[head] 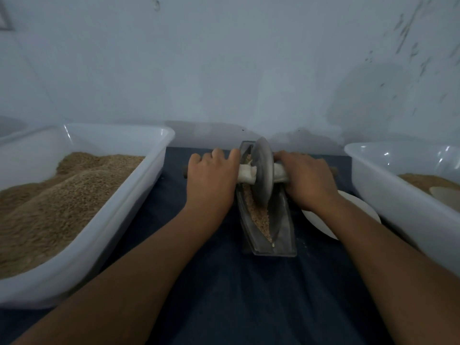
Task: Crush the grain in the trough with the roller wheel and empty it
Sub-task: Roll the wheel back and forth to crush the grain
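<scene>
A narrow boat-shaped metal trough lies lengthwise on the dark cloth, with brown grain along its groove. A grey metal roller wheel stands upright in the trough's far half. A handle wrapped in pale cloth runs through its hub. My left hand grips the handle on the left of the wheel. My right hand grips it on the right. The handle's dark ends stick out past both hands.
A large white tub heaped with grain sits on the left. Another white tub holding grain and a pale disc stands on the right. A white plate lies partly under my right forearm. A pale wall rises close behind.
</scene>
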`<state>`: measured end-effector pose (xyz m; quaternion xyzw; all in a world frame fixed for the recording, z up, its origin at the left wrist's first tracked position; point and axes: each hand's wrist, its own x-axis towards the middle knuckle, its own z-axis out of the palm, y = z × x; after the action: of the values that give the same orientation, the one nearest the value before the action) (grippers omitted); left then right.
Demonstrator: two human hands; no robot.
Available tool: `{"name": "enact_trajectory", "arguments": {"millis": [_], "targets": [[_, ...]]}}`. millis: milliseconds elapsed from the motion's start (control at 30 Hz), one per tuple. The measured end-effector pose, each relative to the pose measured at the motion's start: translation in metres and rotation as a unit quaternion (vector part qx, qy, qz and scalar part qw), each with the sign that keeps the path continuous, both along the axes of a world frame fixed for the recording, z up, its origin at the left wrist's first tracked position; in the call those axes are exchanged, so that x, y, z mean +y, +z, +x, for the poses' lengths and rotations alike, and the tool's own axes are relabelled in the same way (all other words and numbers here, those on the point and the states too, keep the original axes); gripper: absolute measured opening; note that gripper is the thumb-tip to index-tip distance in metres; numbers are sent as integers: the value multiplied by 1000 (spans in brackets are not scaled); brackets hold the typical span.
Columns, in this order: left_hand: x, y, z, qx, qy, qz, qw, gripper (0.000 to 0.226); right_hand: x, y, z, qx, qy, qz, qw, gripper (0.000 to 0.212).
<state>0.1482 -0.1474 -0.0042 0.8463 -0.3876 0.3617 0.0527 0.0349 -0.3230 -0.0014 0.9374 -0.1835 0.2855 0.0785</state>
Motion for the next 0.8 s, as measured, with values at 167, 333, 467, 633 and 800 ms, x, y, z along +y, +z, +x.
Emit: {"name": "enact_trajectory", "arguments": {"millis": [167,333,467,633,800], "targets": [[7,0,-9,1,-2,0,1000,39,5,0,-5,8,-2,5,1000,48],[14,-3,-16,3,-5,-6,1000,37,15,-1,-14,-4,-4,4,1000,39],[19,-3,-17,7,-16,-8,1000,37,25,-2,-22,-2,-20,4,1000,37],[23,-5,-17,13,-27,-18,999,34,38,-1,-33,-5,-45,-15,999,29],[29,-3,-16,19,-44,-9,999,32,46,3,-44,1,-52,-22,998,25]]}}
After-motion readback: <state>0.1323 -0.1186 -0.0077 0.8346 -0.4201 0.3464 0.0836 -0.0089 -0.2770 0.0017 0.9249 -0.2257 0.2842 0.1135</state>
